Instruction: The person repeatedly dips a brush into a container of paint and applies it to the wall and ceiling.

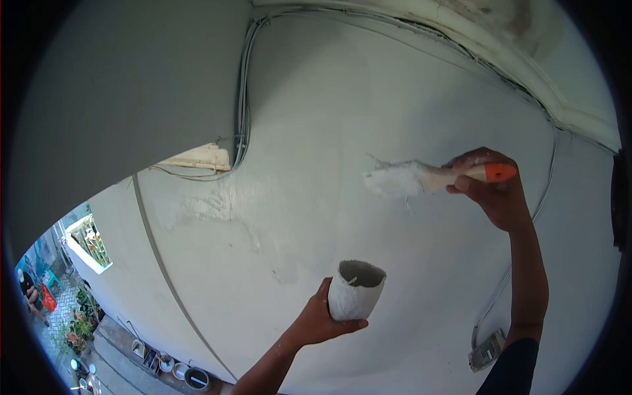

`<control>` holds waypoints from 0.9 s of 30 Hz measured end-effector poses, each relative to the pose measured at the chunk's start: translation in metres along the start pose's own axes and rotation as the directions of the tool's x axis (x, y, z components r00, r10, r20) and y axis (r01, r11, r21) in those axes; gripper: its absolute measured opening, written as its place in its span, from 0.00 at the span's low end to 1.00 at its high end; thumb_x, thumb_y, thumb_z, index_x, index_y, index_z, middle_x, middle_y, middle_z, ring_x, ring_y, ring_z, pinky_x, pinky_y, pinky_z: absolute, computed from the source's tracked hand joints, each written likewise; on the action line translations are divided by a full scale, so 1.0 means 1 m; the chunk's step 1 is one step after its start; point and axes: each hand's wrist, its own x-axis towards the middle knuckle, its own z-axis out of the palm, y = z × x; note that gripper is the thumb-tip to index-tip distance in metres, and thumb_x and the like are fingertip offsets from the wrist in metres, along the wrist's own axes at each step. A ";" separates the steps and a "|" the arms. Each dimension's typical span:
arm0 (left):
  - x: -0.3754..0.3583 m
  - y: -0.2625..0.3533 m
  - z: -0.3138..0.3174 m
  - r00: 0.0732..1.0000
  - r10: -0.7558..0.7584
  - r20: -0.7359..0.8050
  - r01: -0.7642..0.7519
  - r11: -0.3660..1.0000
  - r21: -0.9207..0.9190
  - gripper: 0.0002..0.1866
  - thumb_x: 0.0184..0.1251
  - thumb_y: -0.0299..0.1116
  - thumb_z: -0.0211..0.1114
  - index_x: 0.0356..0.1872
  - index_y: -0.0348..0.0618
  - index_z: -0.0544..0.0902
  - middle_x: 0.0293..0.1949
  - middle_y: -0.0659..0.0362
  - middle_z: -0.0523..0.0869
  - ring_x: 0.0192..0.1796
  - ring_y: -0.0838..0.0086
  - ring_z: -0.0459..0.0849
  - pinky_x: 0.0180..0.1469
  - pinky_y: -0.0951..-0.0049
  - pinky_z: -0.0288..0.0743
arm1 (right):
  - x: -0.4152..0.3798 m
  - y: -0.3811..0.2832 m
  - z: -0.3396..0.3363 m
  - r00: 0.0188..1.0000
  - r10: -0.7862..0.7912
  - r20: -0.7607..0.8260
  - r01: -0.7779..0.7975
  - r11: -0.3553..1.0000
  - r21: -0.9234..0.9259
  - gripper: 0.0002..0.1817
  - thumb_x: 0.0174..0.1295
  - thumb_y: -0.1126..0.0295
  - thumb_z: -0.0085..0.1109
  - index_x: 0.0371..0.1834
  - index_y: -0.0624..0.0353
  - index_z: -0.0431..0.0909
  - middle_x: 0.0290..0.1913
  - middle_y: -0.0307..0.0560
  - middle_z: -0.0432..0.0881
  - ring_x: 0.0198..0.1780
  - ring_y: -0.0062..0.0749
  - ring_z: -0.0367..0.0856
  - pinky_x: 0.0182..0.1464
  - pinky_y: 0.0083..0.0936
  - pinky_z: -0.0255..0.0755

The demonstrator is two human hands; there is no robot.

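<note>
My right hand (pixel 487 184) is closed round the handle of a paintbrush (pixel 401 179), whose bristles are thick with white paint and point left across the wall. The handle's orange end shows past my fingers. Lower down, my left hand (pixel 322 317) grips a white, paint-crusted cup (pixel 357 296) from the side, its open mouth tilted toward me. A thin pale stick shows inside the cup's rim. In front of both hands spreads a whitish wall (pixel 316 197), with a rough, patchy area (pixel 210 207) on its left.
Bundled cables (pixel 245 99) run down the left corner and along the ceiling edge. A grey meter box (pixel 487 350) hangs at lower right. Far below left are several buckets (pixel 196 378), potted plants (pixel 79 329) and a seated person (pixel 29 289).
</note>
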 end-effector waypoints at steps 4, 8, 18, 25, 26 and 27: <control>-0.011 -0.017 0.007 1.000 -0.006 -0.019 0.006 1.000 -0.020 0.56 0.51 0.49 0.89 0.73 0.32 0.64 0.64 0.44 0.81 0.68 0.57 0.82 0.70 0.58 0.77 | 0.059 -0.012 0.004 0.962 -0.269 -0.036 0.239 0.902 -0.360 0.09 0.69 0.74 0.72 0.49 0.61 0.86 0.48 0.44 0.92 0.48 0.31 0.90 0.49 0.28 0.84; -0.026 -0.024 0.011 0.996 -0.094 0.010 0.094 0.996 -0.010 0.56 0.52 0.49 0.89 0.74 0.33 0.63 0.65 0.44 0.81 0.68 0.57 0.82 0.70 0.57 0.77 | 0.131 0.004 0.017 0.805 -0.589 0.074 0.520 0.640 -0.565 0.09 0.70 0.74 0.69 0.51 0.59 0.86 0.50 0.45 0.91 0.46 0.39 0.91 0.52 0.30 0.85; -0.048 -0.043 0.004 0.977 -0.214 0.016 0.214 0.977 0.002 0.56 0.51 0.52 0.88 0.73 0.33 0.64 0.64 0.44 0.82 0.67 0.56 0.83 0.69 0.56 0.78 | 0.209 0.041 0.065 0.695 -0.710 0.112 0.493 0.357 -0.794 0.15 0.66 0.77 0.65 0.55 0.50 0.84 0.59 0.38 0.87 0.48 0.41 0.90 0.48 0.32 0.88; -0.056 -0.053 -0.013 0.977 -0.201 -0.071 0.201 0.980 0.001 0.53 0.50 0.51 0.89 0.69 0.31 0.66 0.61 0.44 0.84 0.64 0.57 0.86 0.66 0.57 0.81 | 0.232 0.061 0.069 0.701 -0.709 0.071 0.387 0.296 -0.873 0.20 0.63 0.78 0.66 0.57 0.47 0.83 0.61 0.38 0.85 0.48 0.38 0.91 0.46 0.31 0.89; -0.056 -0.054 -0.016 0.977 -0.201 -0.069 0.202 0.979 0.005 0.53 0.50 0.51 0.89 0.69 0.31 0.66 0.61 0.44 0.84 0.64 0.57 0.86 0.66 0.57 0.81 | 0.233 0.061 0.069 0.702 -0.709 0.068 0.384 0.297 -0.874 0.20 0.63 0.78 0.66 0.57 0.47 0.83 0.61 0.38 0.85 0.48 0.38 0.91 0.46 0.31 0.89; -0.056 -0.055 -0.018 0.978 -0.193 -0.079 0.194 0.981 0.011 0.53 0.50 0.51 0.89 0.69 0.31 0.66 0.60 0.44 0.84 0.63 0.56 0.86 0.65 0.57 0.81 | 0.234 0.061 0.069 0.697 -0.713 0.076 0.366 0.262 -0.893 0.20 0.63 0.78 0.66 0.58 0.46 0.83 0.61 0.38 0.85 0.48 0.37 0.91 0.46 0.31 0.90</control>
